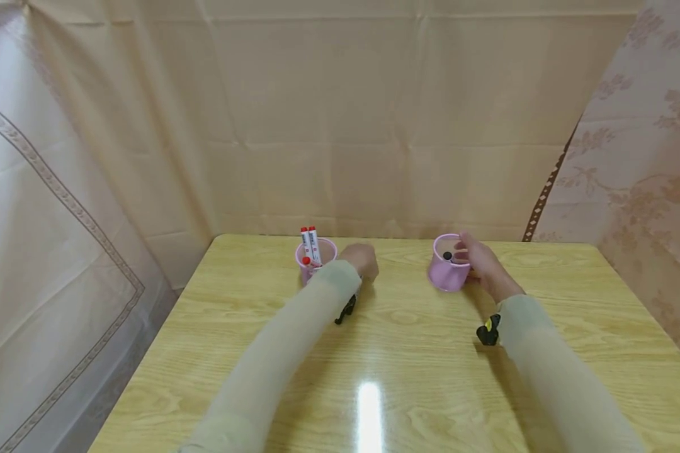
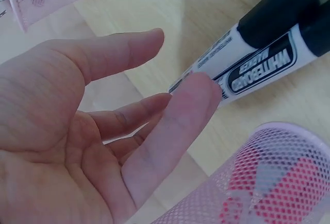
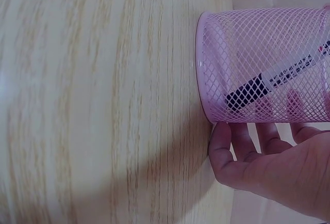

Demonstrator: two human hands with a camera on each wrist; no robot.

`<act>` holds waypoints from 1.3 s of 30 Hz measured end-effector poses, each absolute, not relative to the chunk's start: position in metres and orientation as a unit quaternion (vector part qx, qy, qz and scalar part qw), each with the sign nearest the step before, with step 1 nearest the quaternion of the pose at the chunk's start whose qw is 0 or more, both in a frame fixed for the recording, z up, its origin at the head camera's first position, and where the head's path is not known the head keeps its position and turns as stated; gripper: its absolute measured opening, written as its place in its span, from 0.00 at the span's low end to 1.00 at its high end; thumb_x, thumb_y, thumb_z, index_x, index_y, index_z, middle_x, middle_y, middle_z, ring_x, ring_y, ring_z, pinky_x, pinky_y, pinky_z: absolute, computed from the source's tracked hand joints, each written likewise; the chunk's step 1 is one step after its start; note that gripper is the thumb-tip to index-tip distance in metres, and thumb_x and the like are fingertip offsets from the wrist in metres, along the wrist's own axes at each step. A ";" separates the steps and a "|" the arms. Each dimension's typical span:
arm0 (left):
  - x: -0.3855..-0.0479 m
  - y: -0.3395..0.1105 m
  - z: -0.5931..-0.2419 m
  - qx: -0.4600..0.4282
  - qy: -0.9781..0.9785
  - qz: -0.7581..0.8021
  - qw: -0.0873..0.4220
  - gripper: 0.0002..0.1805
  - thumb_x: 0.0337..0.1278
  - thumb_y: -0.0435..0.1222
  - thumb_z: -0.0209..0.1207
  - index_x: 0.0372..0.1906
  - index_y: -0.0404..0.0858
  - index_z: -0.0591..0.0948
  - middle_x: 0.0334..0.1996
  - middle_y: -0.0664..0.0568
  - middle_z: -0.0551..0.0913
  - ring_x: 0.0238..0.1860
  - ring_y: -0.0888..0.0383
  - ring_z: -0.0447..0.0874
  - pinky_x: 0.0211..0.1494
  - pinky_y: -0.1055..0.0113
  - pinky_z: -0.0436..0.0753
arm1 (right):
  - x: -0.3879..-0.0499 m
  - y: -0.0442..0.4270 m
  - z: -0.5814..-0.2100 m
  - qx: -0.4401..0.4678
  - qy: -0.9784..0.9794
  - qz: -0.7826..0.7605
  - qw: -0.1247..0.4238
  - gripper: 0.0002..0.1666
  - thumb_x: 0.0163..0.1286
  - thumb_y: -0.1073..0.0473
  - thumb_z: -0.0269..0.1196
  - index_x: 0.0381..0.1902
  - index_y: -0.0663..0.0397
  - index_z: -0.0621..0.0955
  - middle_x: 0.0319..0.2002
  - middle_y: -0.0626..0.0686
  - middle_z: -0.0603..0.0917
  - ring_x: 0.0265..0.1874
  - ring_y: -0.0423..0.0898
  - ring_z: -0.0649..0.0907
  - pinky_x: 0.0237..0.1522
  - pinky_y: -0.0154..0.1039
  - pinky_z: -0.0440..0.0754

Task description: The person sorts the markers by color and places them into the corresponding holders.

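Note:
In the head view my left hand (image 1: 361, 259) is just right of a pink mesh pen holder (image 1: 335, 250) that holds several red-capped markers (image 1: 309, 245). In the left wrist view its thumb stands apart from the loosely bent fingers. Two black-capped whiteboard markers (image 2: 268, 38) appear beyond those fingertips; whether they touch, I cannot tell. My right hand (image 1: 489, 267) holds the right side of a second pink mesh pen holder (image 1: 449, 277), upright on the table. Through its mesh the fingers show round the far side, the thumb near the base. A black-capped marker (image 3: 289, 72) leans inside.
Both pen holders stand toward the back edge of the wooden table (image 1: 419, 352). Behind it hangs a beige curtain (image 1: 317, 126), with patterned cloth (image 1: 657, 157) at the right and pale cloth (image 1: 45, 251) at the left.

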State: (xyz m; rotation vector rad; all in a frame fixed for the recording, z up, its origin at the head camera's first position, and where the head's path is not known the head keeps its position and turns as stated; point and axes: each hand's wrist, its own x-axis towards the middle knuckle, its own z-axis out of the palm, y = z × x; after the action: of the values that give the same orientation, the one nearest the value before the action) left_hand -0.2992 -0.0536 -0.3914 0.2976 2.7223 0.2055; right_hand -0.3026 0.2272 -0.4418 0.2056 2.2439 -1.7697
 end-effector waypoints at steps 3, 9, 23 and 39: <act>-0.296 -0.053 -0.395 0.114 0.977 0.049 0.174 0.08 0.46 0.25 0.63 0.25 0.40 0.78 0.37 0.48 0.81 0.31 0.55 0.75 0.25 0.70 0.75 | -0.304 0.229 -0.442 0.069 0.775 -0.612 0.138 0.53 0.77 0.26 0.32 0.76 0.67 0.57 0.74 0.71 0.59 0.71 0.65 0.63 0.64 0.58 0.70; -0.293 -0.051 -0.398 0.114 0.984 0.031 0.135 0.06 0.47 0.25 0.60 0.28 0.39 0.81 0.38 0.48 0.84 0.36 0.53 0.80 0.35 0.66 0.82 | -0.303 0.228 -0.440 0.071 0.776 -0.613 0.135 0.51 0.78 0.27 0.32 0.75 0.67 0.58 0.74 0.71 0.60 0.71 0.64 0.63 0.63 0.57 0.71; -0.301 -0.052 -0.421 0.108 0.985 0.036 0.133 0.08 0.42 0.24 0.64 0.20 0.39 0.81 0.31 0.46 0.82 0.29 0.52 0.80 0.19 0.68 0.76 | -0.303 0.230 -0.440 0.070 0.776 -0.612 0.136 0.52 0.77 0.26 0.32 0.76 0.66 0.58 0.75 0.71 0.58 0.73 0.65 0.61 0.66 0.60 0.68; -0.295 -0.058 -0.423 0.093 0.980 0.096 0.147 0.06 0.43 0.24 0.62 0.25 0.37 0.80 0.32 0.45 0.82 0.30 0.51 0.80 0.21 0.69 0.76 | -0.303 0.228 -0.439 0.076 0.773 -0.615 0.136 0.48 0.80 0.31 0.32 0.75 0.67 0.57 0.74 0.71 0.59 0.71 0.66 0.63 0.65 0.59 0.69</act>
State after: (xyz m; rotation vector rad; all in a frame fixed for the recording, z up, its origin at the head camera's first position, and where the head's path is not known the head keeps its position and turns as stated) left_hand -0.2951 -0.0579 -0.4231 0.2679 2.8202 0.2775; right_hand -0.3030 0.2280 -0.4388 0.2204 2.2383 -1.7798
